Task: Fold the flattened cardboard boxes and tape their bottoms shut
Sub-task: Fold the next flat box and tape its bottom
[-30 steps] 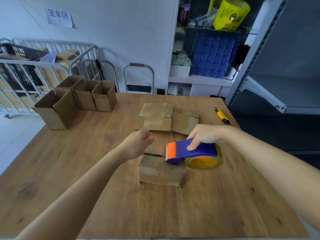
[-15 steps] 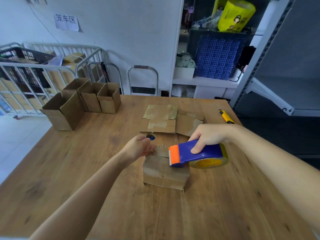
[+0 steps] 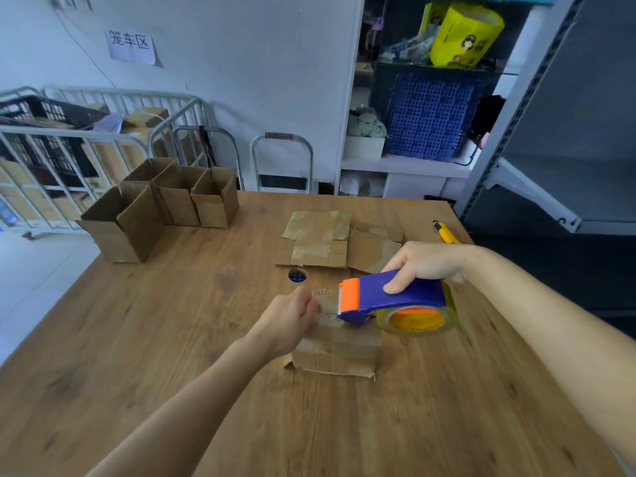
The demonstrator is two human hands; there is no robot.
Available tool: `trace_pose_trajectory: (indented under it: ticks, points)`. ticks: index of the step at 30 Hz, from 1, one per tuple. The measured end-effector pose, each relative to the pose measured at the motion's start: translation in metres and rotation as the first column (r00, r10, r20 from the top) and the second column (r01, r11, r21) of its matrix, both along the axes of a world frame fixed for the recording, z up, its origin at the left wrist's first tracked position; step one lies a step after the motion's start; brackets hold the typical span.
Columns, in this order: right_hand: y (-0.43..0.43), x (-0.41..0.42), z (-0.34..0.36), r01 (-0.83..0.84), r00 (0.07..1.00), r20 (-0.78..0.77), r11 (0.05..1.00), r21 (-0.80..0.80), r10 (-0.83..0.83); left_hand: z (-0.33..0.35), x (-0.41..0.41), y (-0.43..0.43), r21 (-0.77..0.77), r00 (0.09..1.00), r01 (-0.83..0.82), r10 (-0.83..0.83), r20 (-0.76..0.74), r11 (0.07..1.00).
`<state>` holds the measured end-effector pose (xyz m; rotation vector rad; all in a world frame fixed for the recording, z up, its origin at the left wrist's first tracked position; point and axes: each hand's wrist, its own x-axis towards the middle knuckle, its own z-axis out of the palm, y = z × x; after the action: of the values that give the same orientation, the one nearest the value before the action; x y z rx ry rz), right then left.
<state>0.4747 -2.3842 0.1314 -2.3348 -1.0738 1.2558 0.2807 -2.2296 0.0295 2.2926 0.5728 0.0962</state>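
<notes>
Cardboard: folded boxes (image 3: 179, 204) done, flattened boxes (image 3: 316, 242) pending. Our left hand (image 3: 292, 318) pinches tape end (image 3: 327, 306), right hand (image 3: 426, 266) grips tape dispenser (image 3: 395, 297) over current box (image 3: 340, 352).

A single head-worn wide-angle camera looks forward and down, close over the brown wooden table (image 3: 144, 356), white wall (image 3: 258, 80) beyond

A paper sign (image 3: 130, 46) on the wall (image 3: 247, 70) reads 笼车区. Print on the orange core of the tape roll (image 3: 417, 321) and on the yellow bag (image 3: 464, 36) is too blurred to read
</notes>
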Motion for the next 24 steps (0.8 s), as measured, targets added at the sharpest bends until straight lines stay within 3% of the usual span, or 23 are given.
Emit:
trace_pose_trajectory:
  ticks: [5, 15, 18, 21, 24]
  points:
    - [0.006, -0.002, 0.008, -0.023, 0.999, 0.035, 1.0, 0.0, 0.023, -0.002, 0.005, -0.014, 0.158, 0.993, 0.093, -0.081, -0.083, 0.983]
    - [0.012, -0.003, 0.029, -0.053, 0.998, 0.042, 0.998, 0.021, 0.052, 0.002, 0.004, -0.014, 0.106, 0.994, 0.093, -0.086, -0.067, 0.99]
    - [0.014, -0.003, 0.023, -0.061, 0.993, 0.101, 0.995, -0.073, 0.068, 0.005, 0.001, -0.008, -0.004, 1.0, 0.024, -0.024, -0.006, 1.0]
    - [0.007, 0.0, 0.008, -0.027, 0.993, 0.107, 0.993, -0.116, 0.04, 0.003, -0.003, 0.004, -0.259, 0.996, -0.06, 0.076, 0.053, 0.964]
    - [0.003, -0.001, -0.014, -0.014, 0.994, 0.103, 0.991, -0.131, 0.028, -0.007, -0.011, 0.003, -0.362, 0.989, -0.134, 0.148, 0.012, 0.923]
